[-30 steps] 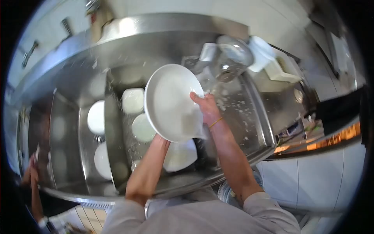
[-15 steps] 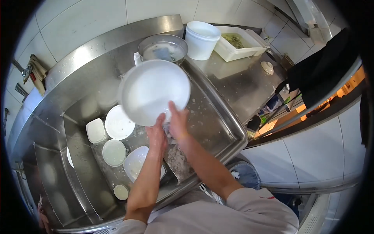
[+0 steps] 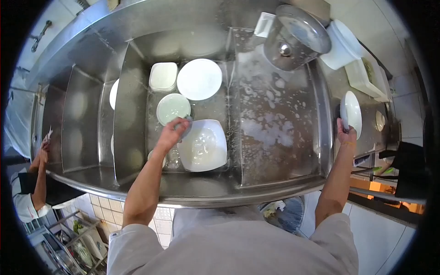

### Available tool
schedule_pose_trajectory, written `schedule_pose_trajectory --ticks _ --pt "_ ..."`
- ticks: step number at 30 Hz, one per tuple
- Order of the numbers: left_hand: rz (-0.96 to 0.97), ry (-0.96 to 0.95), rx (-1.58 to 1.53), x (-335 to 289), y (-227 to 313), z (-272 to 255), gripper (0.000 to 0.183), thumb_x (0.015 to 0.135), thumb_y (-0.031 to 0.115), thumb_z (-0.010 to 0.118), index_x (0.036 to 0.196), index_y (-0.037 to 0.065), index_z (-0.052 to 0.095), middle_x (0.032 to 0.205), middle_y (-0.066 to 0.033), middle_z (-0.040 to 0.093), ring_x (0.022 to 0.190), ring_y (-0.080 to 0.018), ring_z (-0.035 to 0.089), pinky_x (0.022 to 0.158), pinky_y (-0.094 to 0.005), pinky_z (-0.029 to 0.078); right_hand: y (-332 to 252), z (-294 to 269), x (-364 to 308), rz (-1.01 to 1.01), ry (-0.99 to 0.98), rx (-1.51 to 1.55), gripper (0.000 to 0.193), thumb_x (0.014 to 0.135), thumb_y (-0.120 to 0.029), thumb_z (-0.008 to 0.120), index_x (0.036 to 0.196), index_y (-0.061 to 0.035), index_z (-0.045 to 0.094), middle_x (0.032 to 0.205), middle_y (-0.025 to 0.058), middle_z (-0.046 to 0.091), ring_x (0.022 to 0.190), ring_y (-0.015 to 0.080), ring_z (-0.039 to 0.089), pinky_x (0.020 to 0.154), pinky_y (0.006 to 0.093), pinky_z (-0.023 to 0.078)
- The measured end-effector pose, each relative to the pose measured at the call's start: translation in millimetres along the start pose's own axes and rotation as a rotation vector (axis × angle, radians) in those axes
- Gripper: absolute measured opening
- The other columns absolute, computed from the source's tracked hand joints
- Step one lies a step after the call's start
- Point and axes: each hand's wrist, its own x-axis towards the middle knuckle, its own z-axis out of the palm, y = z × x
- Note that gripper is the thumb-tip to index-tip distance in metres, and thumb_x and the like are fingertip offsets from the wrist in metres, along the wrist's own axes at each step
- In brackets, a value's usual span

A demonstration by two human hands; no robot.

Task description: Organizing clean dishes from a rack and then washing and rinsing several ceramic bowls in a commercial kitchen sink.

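Observation:
My right hand (image 3: 347,133) grips the rim of a large white bowl (image 3: 353,112), tilted on edge over the counter right of the sink. Whether the bowl touches the counter I cannot tell. In my closed left hand (image 3: 171,134) is a grey-blue scrubbing pad (image 3: 187,127), its exact kind unclear. That hand hovers over the sink basin, between a pale green round dish (image 3: 173,109) and a white square bowl (image 3: 203,146) with cloudy liquid in it. Behind them lie a round white plate (image 3: 200,79) and a square white container (image 3: 163,75).
Suds cover the steel drainboard (image 3: 279,160). At its back stands a steel pot (image 3: 293,39), beside a white bucket (image 3: 341,46) and a white tub (image 3: 366,75). A small lidded dish (image 3: 380,121) sits on the right counter. Another person's arms (image 3: 40,167) reach in at far left.
Both hands were together at the large white bowl. My right hand has carried it right to the counter, while my left hand has moved left over the basin. The view has swung left.

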Motion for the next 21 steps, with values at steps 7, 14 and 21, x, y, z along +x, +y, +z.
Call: schedule_pose_trajectory --ticks 7,14,21 --pt "0.596 -0.368 1.303 -12 -157 -3 0.047 0.081 0.020 0.049 0.128 0.025 0.049 0.151 -0.0014 0.017 0.134 -0.0417 0.019 0.107 -0.0520 0.024 326 119 -307 0.626 -0.957 -0.577 0.039 0.076 -0.003 0.062 0.113 -0.0046 0.049 0.100 0.0097 0.059 0.087 0.0150 0.059 0.073 0.0300 0.052" --pt "0.849 -0.435 1.046 -14 -183 4 0.047 0.079 0.023 0.052 0.125 0.025 0.051 0.145 -0.0056 0.029 0.126 -0.0386 0.033 0.099 -0.0488 0.035 495 41 -299 0.149 -0.682 -2.038 0.041 0.078 -0.021 0.061 0.115 -0.0049 0.050 0.115 0.0243 0.053 0.107 0.0402 0.053 0.087 0.0469 0.046" --pt "-0.312 0.406 0.513 -14 -170 -50 0.064 0.073 0.013 0.062 0.132 0.025 0.040 0.141 -0.0153 0.028 0.121 -0.0434 0.037 0.098 -0.0495 0.036 469 73 -319 -0.086 -0.820 -2.098 0.033 0.078 -0.014 0.057 0.108 -0.0038 0.049 0.107 0.0217 0.057 0.100 0.0395 0.056 0.082 0.0478 0.047"
